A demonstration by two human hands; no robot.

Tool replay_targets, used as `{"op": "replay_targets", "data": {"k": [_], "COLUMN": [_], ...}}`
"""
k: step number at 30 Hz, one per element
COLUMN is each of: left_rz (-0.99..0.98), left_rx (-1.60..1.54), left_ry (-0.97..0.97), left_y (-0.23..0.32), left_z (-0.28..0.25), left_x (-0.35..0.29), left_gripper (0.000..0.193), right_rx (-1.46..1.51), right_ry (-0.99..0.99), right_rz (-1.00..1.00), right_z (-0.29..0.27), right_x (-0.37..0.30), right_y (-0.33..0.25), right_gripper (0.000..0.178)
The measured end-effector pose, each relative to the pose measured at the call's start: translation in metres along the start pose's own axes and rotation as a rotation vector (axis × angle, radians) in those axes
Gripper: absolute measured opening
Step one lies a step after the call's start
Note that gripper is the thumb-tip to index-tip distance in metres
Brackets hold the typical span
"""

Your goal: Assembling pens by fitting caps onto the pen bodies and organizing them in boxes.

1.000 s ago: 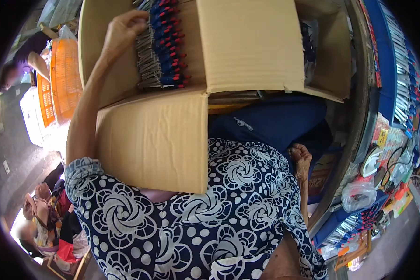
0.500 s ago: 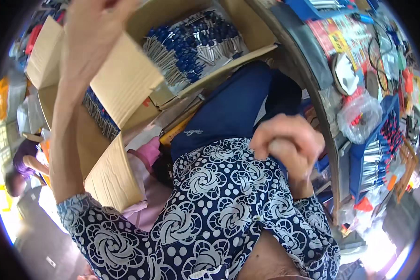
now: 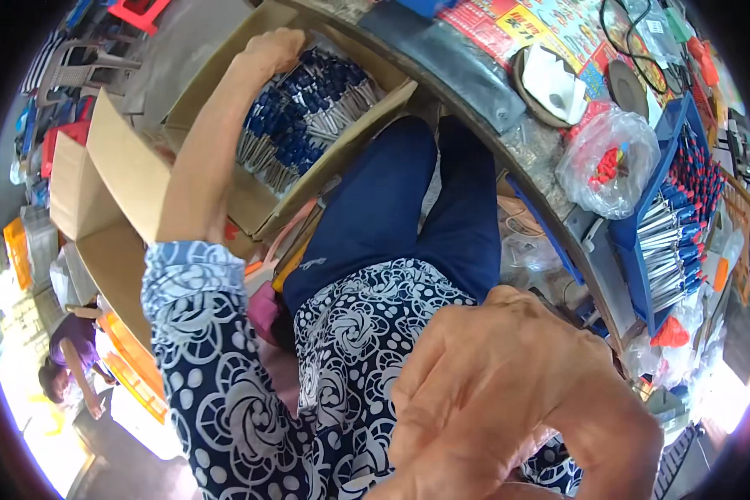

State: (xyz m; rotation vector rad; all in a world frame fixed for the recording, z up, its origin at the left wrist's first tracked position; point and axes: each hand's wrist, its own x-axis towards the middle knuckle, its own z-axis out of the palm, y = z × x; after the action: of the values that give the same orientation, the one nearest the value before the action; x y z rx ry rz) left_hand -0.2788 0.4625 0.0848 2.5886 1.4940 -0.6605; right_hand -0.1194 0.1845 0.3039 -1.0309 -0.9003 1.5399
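My left hand (image 3: 271, 50) reaches far out into an open cardboard box (image 3: 125, 179) and lies curled at its far wall, right above rows of blue-handled screwdrivers (image 3: 308, 117). Whether it grips any of them is hidden. My right hand (image 3: 492, 383) is raised very close to the camera with its back toward me, over my patterned shirt. Its fingers are curled into a fist, and nothing shows in it.
A curved counter edge (image 3: 475, 83) runs on my right. On it stand a blue tray (image 3: 633, 233) of blue- and red-handled screwdrivers and a clear plastic bag (image 3: 608, 158) of small red parts. Another person (image 3: 71, 350) is at lower left near orange crates.
My head has turned, so the box has slid to the upper left. My left hand has gone deeper into the box. My right fist has risen closer to the camera.
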Motion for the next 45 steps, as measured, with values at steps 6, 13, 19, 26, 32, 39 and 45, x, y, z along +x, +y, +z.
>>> {"op": "replay_targets", "data": {"k": [6, 13, 19, 26, 32, 39, 45], "left_rz": [-0.229, -0.477, -0.561, -0.559, -0.69, -0.682, -0.769], "left_rx": [-0.243, -0.583, -0.738, -0.945, -0.562, -0.826, -1.095], "left_ry": [-0.087, -0.072, 0.115, 0.46, 0.219, 0.648, 0.979], "left_y": [-0.002, -0.018, -0.024, -0.048, -0.033, -0.052, -0.049], "left_z": [0.076, 0.177, 0.214, 0.322, 0.302, 0.298, 0.243], "left_x": [0.043, 0.069, 0.132, 0.198, 0.217, 0.192, 0.138], "left_gripper": [0.026, 0.026, 0.022, 0.019, 0.021, 0.025, 0.03], "right_rx": [0.806, 0.122, -0.349, 0.089, 0.301, 0.394, 0.356], "right_ry": [-0.124, -0.509, -0.301, 0.043, 0.062, 0.072, 0.072], "right_rz": [-0.284, -0.138, 0.424, 0.75, 0.789, 0.785, 0.67], "right_z": [-0.016, -0.065, -0.133, -0.156, -0.173, -0.176, -0.178], "right_x": [0.066, 0.14, 0.113, 0.093, 0.091, 0.085, 0.075], "right_y": [0.021, 0.136, 0.255, 0.266, 0.278, 0.292, 0.295], "right_gripper": [0.008, 0.018, 0.015, 0.006, 0.007, 0.01, 0.011]}}
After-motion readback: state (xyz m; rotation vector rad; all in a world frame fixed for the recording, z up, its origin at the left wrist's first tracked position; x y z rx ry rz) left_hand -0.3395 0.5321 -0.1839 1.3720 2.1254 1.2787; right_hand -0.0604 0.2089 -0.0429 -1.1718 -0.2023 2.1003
